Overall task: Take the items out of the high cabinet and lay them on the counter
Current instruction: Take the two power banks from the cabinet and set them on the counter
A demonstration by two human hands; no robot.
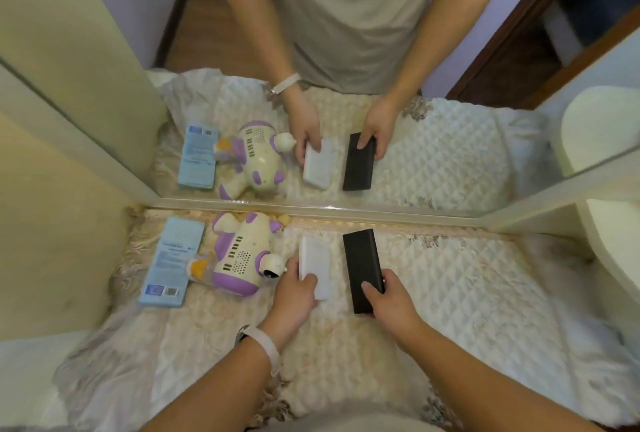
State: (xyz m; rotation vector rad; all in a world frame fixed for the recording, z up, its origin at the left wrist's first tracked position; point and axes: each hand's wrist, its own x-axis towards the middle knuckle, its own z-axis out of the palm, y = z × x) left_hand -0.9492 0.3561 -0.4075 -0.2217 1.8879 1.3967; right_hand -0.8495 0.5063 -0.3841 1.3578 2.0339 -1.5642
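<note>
Gripping white block [313,265] at its near end with left hand [294,288], thumb on top, fingers curled round the edge; gripping black block [360,265] the same way with right hand [388,296]. Hands apart, one block each. Both blocks flat on the counter [467,293], right of the toy [239,258]: white just beside it, black further right, side by side, not touching. Cannot tell whether either is fully set down.

Risks, as judged:
- Could nudge the toy with left knuckles, close to its round head, when pulling back.
- Could drag and bunch the quilted cover [346,379], soft and loose-looking, if sliding rather than lifting away.
- Could skew a smooth block on release.

Look of blocks: slim rectangular slabs, rounded corners, plain faces, probably rigid. Blue box [171,262] left of the toy.
</note>
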